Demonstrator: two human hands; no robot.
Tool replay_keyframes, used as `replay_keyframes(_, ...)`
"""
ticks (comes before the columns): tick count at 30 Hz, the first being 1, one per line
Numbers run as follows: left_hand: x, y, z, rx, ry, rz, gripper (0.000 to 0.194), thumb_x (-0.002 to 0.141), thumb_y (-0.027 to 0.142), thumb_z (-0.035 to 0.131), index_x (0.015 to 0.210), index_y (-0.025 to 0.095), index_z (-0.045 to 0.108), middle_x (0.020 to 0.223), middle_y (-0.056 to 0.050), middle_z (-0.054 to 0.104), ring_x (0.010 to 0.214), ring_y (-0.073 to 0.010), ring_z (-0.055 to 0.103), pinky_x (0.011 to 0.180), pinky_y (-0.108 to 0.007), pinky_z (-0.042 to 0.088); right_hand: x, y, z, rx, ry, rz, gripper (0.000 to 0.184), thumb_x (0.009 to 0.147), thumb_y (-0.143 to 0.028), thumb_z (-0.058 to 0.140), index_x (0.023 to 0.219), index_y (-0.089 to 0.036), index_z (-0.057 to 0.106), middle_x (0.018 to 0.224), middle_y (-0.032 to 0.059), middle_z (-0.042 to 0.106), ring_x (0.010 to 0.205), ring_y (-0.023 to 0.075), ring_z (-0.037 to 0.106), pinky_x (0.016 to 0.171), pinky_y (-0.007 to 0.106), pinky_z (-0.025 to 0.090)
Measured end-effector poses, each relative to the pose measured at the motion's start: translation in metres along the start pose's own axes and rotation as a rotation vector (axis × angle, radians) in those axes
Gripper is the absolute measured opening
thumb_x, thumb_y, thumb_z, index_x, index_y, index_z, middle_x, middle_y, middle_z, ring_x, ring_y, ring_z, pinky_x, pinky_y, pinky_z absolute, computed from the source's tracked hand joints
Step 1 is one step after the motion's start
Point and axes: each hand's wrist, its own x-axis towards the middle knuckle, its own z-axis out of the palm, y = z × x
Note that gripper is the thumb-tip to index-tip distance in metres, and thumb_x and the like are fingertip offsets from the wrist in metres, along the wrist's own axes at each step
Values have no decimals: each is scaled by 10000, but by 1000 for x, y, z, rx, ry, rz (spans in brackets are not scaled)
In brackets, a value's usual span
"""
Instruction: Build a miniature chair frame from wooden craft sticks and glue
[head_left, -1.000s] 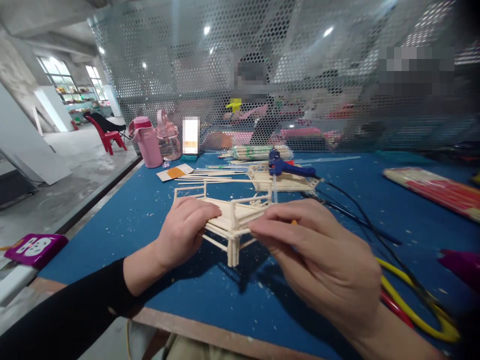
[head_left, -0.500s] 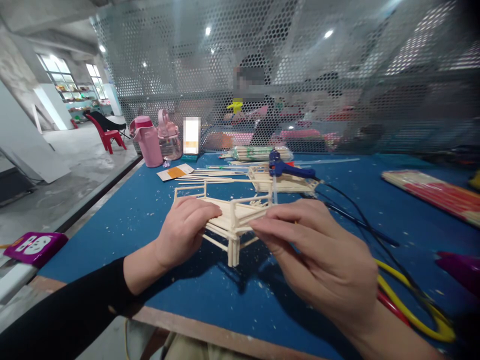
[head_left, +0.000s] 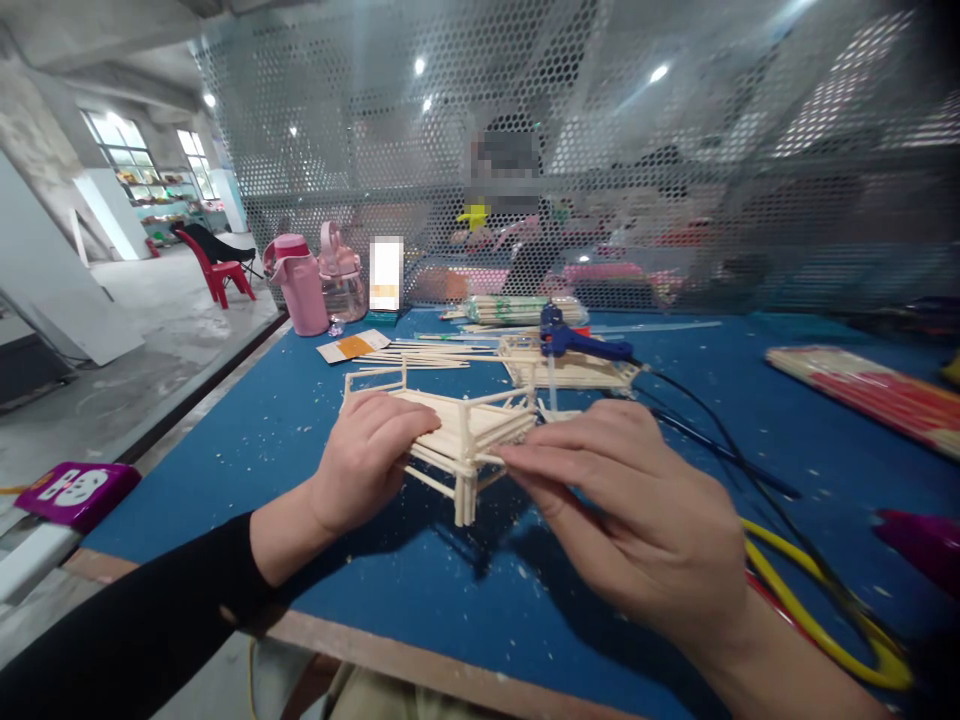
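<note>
A small bed-like frame of pale wooden sticks (head_left: 442,425), with a slatted top, low rails and bundled-stick legs, is held up above the blue table. My left hand (head_left: 369,455) is closed around its left side, thumb lying over the slats. At the near right corner, the thumb and fingertips of my right hand (head_left: 626,500) pinch a thin wooden stick (head_left: 491,459) just under the slatted top. My fingers partly cover that stick, so its far end is hidden.
Behind the frame, a blue glue gun (head_left: 577,342) rests on another stick piece (head_left: 517,372). Loose sticks (head_left: 431,355), a bagged stick bundle (head_left: 517,309) and pink bottles (head_left: 301,290) stand or lie at the back. Yellow-handled tool (head_left: 862,640) at right; purple power strip (head_left: 79,495) at left.
The stick frame has tilted and shifted slightly, its far right end moving left and more slats showing. Both hands keep their hold with little movement.
</note>
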Motion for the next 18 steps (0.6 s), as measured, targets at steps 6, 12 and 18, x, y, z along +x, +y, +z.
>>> replay_keyframes(6, -3, -2, 0, 12, 61, -55, 193, 870, 125, 446, 1010, 190, 561, 930, -66, 695, 874, -163, 629, 773, -309, 473, -4, 9, -7, 25, 60, 92, 160, 781, -186, 609, 872, -303, 666, 741, 2, 685, 672, 184, 632, 681, 374, 473)
replay_keyframes(12, 2, -1, -3, 104, -15, 56, 203, 894, 122, 400, 969, 182, 578, 913, -61, 711, 846, -156, 642, 749, -304, 457, -6, 4, -6, -7, 176, 185, 155, 791, -216, 615, 890, -323, 666, 825, 16, 687, 755, 209, 647, 699, 377, 511)
replay_keyframes(18, 1, 0, -5, 203, -121, 140, 220, 909, 134, 388, 975, 178, 594, 949, -40, 719, 896, -159, 644, 781, -306, 428, -2, -3, -5, 126, 15, 172, 137, 859, -219, 510, 896, -296, 617, 1000, 20, 708, 1019, 229, 615, 914, 458, 462)
